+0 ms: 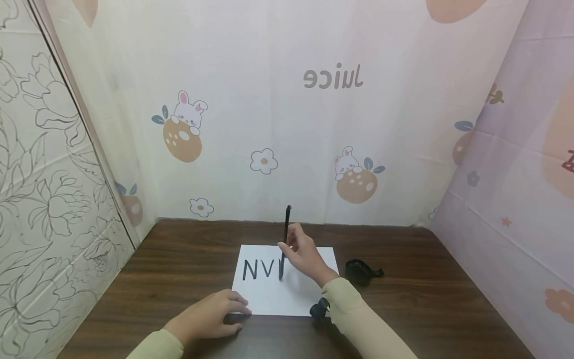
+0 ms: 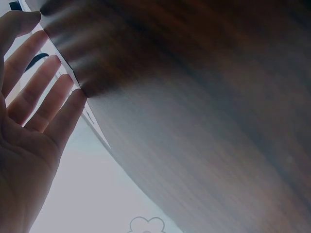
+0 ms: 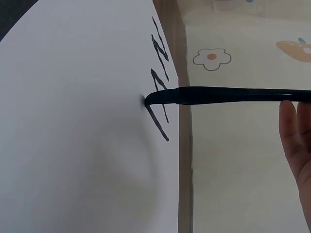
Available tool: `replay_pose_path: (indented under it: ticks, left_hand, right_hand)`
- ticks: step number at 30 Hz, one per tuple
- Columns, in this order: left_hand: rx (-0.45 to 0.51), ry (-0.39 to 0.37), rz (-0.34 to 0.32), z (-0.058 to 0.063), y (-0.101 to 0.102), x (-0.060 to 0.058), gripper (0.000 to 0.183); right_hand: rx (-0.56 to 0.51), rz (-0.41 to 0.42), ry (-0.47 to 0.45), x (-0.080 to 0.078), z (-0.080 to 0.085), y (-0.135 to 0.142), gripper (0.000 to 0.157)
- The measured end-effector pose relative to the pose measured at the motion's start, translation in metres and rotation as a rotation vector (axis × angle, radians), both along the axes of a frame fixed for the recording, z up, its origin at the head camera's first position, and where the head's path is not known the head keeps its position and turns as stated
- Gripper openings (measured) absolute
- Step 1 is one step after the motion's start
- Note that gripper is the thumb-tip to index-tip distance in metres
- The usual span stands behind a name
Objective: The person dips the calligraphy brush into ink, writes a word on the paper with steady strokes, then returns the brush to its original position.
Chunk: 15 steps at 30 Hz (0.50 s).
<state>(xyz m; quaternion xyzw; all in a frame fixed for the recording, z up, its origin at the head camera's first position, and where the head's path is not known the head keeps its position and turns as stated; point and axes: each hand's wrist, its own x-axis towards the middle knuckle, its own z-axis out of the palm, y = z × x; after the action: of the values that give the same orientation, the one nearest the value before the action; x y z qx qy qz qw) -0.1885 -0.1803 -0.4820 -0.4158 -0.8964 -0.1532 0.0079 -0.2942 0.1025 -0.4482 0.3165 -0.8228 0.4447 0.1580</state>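
On wood-grain table (image 1: 188, 269), lettered paper (image 1: 269, 294); printed cloth (image 1: 269, 109) behind.

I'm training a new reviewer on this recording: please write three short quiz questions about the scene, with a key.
1. Which hand holds the writing brush?
2. True or false: in the head view, the black dish with a handle is to the right of the white paper.
3. In the head view, which inked letters stand left of the brush's tip? a) OK b) NV c) ZX

Key: 1. the right hand; 2. true; 3. b
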Motion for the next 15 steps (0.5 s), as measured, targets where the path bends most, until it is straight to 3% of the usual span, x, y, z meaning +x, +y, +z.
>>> replay_pose_path:
  ticks: [8,15]
  left_hand:
    - [-0.003,-0.019,0.016,-0.002,0.000,0.000,0.024]
    - [0.006,0.012,0.001,-0.001,0.000,0.001,0.024]
  right_hand:
    - [-0.008,-0.010,0.018,-0.001,0.008,0.002,0.032]
    - [-0.053,-0.002,0.076,-0.008,0.018,0.006,0.033]
